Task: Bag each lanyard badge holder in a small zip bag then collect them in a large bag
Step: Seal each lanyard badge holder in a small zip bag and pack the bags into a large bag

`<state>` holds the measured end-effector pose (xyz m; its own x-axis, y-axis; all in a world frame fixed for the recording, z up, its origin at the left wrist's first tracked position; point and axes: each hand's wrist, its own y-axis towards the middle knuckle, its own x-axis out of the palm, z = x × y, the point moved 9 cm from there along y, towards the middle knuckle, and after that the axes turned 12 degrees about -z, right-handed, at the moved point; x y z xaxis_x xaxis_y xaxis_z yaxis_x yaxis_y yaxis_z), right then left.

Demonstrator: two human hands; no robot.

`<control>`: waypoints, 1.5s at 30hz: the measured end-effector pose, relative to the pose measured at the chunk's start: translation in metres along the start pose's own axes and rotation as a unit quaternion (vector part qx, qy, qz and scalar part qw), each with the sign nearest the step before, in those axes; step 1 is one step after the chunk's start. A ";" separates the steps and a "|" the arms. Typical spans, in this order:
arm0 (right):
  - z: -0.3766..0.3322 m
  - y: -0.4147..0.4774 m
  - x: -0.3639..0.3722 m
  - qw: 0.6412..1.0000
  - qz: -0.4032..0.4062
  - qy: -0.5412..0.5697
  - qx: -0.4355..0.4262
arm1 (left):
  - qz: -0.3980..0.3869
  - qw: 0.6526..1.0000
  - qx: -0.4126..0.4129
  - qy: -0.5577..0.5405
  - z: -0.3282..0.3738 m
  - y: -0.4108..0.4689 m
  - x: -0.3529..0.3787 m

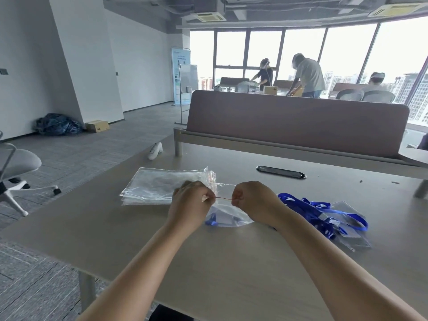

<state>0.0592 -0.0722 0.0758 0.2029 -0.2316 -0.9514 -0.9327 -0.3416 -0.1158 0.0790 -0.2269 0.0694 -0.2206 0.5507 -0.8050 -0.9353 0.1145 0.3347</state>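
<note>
Left grip (192,201) and right grip (253,200) each pinch the red zip edge of a small bag (228,215) on the counter (231,262). Clear bags (159,184) lie at ten o'clock from it, blue lanyards (324,212) at three o'clock.

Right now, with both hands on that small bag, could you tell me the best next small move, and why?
Probably pinch along the red zip strip to seal it: the left hand and right hand hold its two ends, and a blue lanyard already sits inside the small bag.
</note>
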 end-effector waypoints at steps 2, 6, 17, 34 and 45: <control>-0.005 0.000 0.001 1.000 0.005 -0.018 0.000 | 0.019 0.998 0.028 0.049 0.012 -0.001 -0.003; -0.012 0.001 -0.002 1.000 0.010 -0.028 -0.007 | 0.002 0.996 0.057 0.062 0.027 0.003 0.001; 0.025 -0.015 -0.010 0.992 0.054 0.112 -0.018 | -0.020 1.000 0.018 0.006 0.015 0.006 0.006; 0.048 -0.025 -0.012 0.972 0.084 0.218 -0.005 | -0.032 0.998 -0.004 -0.045 0.029 0.009 0.015; 0.050 -0.039 -0.024 0.939 0.124 0.319 0.010 | -0.028 0.997 0.006 -0.068 0.038 0.011 0.000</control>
<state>0.0761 -0.0079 0.0889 0.1106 -0.8031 -0.5854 -0.9789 -0.1899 0.0756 0.0788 -0.1938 0.0918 -0.1277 0.6503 -0.7488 -0.9419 0.1571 0.2970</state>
